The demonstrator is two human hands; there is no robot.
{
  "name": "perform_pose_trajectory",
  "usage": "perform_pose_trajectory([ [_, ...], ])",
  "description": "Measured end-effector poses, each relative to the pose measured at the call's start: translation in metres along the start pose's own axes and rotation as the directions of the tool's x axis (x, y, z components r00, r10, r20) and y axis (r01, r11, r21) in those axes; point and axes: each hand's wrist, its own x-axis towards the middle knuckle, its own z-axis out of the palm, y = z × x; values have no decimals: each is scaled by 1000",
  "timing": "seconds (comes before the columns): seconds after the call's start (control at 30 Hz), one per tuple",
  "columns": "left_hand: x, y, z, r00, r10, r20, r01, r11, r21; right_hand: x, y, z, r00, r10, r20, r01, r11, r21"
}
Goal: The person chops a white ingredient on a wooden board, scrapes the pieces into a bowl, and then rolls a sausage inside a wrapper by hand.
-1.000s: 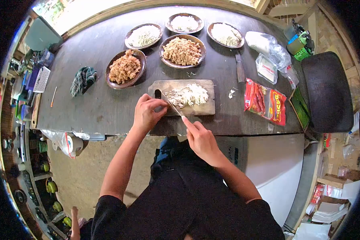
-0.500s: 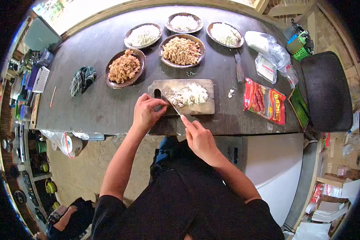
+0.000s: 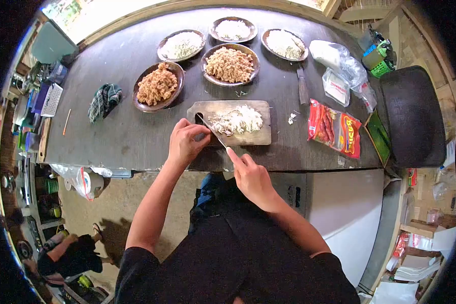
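A wooden cutting board (image 3: 261, 138) lies near the table's front edge, with a heap of chopped white pieces (image 3: 240, 120) on it. My right hand (image 3: 253, 181) is closed round the handle of a knife (image 3: 214, 133), whose blade slants up and left over the board's left part. At the board's left end, my left hand (image 3: 186, 142) has its fingers pinched together beside the blade. Whatever sits between those fingertips is too small to make out.
Behind the board stand bowls of brown fried food (image 3: 157, 87) and plates of white shreds (image 3: 183, 45). A second knife (image 3: 302, 86), red packets (image 3: 334, 129) and plastic bags (image 3: 339, 63) lie right. A checked cloth (image 3: 105, 101) lies left. Another person (image 3: 76, 256) is at lower left.
The other person at lower left has moved, and a leg and sandalled foot now show. My hands and the knife have barely shifted.
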Motion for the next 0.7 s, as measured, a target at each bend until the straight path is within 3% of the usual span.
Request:
perform_pose_trajectory([
  [0.23,-2,-1,0,1000,20,-11,-20,1000,1,-6,4,-13,1000,-10,-11,11,992,129],
  [0.53,0,2,-2,1000,-11,4,11,999,-46,-2,0,-7,998,43,39,-46,996,82],
  [0.7,-1,0,-1,1000,-19,2,19,999,-46,0,5,-4,1000,27,-14,-25,991,130],
])
